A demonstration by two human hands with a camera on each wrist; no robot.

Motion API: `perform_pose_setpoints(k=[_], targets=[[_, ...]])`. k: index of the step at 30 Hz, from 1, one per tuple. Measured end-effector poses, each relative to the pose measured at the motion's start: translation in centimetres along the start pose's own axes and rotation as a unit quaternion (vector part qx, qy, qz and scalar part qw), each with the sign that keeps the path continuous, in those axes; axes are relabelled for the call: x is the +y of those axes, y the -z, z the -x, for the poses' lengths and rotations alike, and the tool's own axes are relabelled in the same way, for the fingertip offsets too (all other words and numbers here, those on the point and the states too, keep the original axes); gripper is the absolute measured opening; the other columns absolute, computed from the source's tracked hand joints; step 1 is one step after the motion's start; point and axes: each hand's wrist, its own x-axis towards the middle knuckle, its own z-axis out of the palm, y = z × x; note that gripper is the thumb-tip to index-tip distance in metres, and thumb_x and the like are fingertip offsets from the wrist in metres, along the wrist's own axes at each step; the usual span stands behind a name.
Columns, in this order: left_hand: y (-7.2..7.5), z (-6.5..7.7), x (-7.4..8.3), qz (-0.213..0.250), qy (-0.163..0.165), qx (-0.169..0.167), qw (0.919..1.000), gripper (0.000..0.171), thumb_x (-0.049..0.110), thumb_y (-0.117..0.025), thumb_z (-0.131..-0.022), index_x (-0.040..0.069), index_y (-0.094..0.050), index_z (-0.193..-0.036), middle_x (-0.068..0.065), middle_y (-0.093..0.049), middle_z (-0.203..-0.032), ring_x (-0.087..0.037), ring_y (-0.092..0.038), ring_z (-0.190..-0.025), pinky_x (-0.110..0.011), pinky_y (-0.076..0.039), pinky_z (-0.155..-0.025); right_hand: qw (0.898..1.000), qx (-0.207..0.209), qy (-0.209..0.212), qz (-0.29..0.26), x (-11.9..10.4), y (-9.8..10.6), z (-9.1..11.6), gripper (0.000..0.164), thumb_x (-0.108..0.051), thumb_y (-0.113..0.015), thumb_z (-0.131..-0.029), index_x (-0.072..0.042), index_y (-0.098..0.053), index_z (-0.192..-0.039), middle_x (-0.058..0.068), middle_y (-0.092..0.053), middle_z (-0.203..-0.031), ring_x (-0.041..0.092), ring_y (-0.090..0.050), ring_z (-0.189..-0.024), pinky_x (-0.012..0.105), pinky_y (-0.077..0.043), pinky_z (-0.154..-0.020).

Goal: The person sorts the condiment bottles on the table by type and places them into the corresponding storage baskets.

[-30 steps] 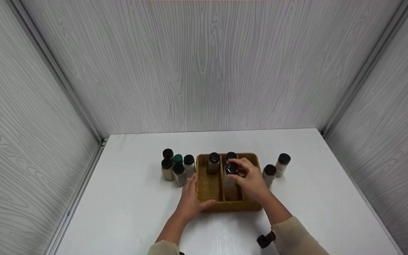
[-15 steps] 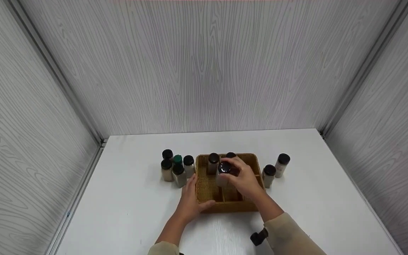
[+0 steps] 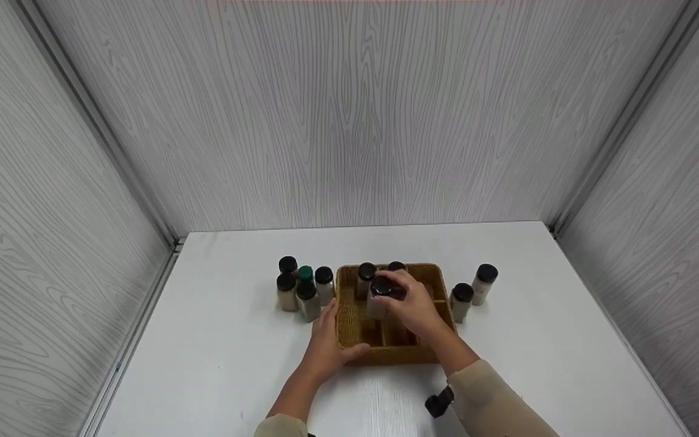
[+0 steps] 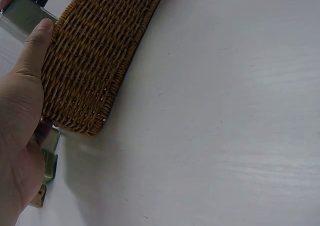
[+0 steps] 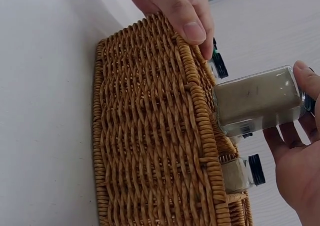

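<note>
My right hand (image 3: 415, 308) grips a clear spice jar (image 5: 257, 99) by its black lid. Greyish-brown powder fills this jar, which is upright over the left part of a divided wicker basket (image 3: 395, 356); its base dips just past the rim in the right wrist view. My left hand (image 3: 325, 345) holds the basket's near left corner, thumb along the front rim and fingers along the left side. Behind the held jar, a dark-lidded jar (image 3: 366, 286) stands in the left compartment. Another jar (image 3: 396, 266) stands in the middle one, partly hidden by my right hand.
Left of the basket, several jars cluster close to my left fingers, among them a green-lidded jar (image 3: 305, 273) and a jar of pale powder (image 3: 287, 298). Two more jars, a nearer one (image 3: 461, 306) and a farther one (image 3: 483, 285), stand off the basket's right side on the white table (image 3: 222, 358).
My right hand has carried the jar leftward, from over the middle compartment to over the left one. My left hand has stayed at the basket corner.
</note>
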Motion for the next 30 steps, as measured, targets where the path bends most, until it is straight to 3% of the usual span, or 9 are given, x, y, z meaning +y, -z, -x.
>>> perform_pose_setpoints(k=[6, 13, 23, 30], targets=[[0.0, 0.2, 0.0, 0.003, 0.0, -0.001, 1.0, 0.122, 0.045, -0.094, -0.085, 0.012, -0.017, -0.174, -0.015, -0.016, -0.183, -0.043, -0.022, -0.167, -0.064, -0.032, -0.132, 1.0, 0.003, -0.002, 0.005, 0.0, -0.3, -0.3, 0.051, -0.013, -0.087, -0.092, -0.02, -0.073, -0.14, 0.009, -0.067, -0.141, 0.034, -0.07, -0.131, 0.024, -0.06, -0.098], [0.0, 0.2, 0.0, -0.003, 0.002, -0.005, 1.0, 0.121, 0.045, -0.093, -0.086, 0.014, -0.016, -0.174, -0.018, -0.015, -0.182, -0.044, -0.022, -0.167, -0.064, -0.031, -0.132, 0.999, 0.007, -0.005, -0.033, -0.1, -0.7, -0.7, 0.052, -0.008, -0.084, -0.094, -0.007, -0.069, -0.144, 0.014, -0.056, -0.142, 0.036, -0.068, -0.134, 0.02, -0.06, -0.096], [-0.1, 0.1, -0.1, 0.007, 0.003, -0.001, 1.0, 0.122, 0.043, -0.094, -0.085, 0.013, -0.017, -0.174, -0.016, -0.017, -0.182, -0.043, -0.019, -0.168, -0.065, -0.03, -0.133, 0.999, 0.025, -0.021, -0.031, -0.1, -1.1, -1.0, 0.053, -0.013, -0.085, -0.094, -0.013, -0.07, -0.145, 0.014, -0.057, -0.138, 0.038, -0.066, -0.137, 0.021, -0.06, -0.09], [-0.1, 0.2, 0.0, 0.007, 0.002, -0.004, 1.0, 0.121, 0.044, -0.094, -0.085, 0.014, -0.017, -0.174, -0.016, -0.017, -0.182, -0.042, -0.024, -0.167, -0.064, -0.032, -0.132, 1.0, 0.019, -0.013, -0.02, 0.5, -1.5, -1.2, 0.055, -0.01, -0.086, -0.093, -0.009, -0.069, -0.145, 0.016, -0.057, -0.141, 0.04, -0.061, -0.142, 0.025, -0.06, -0.101]])
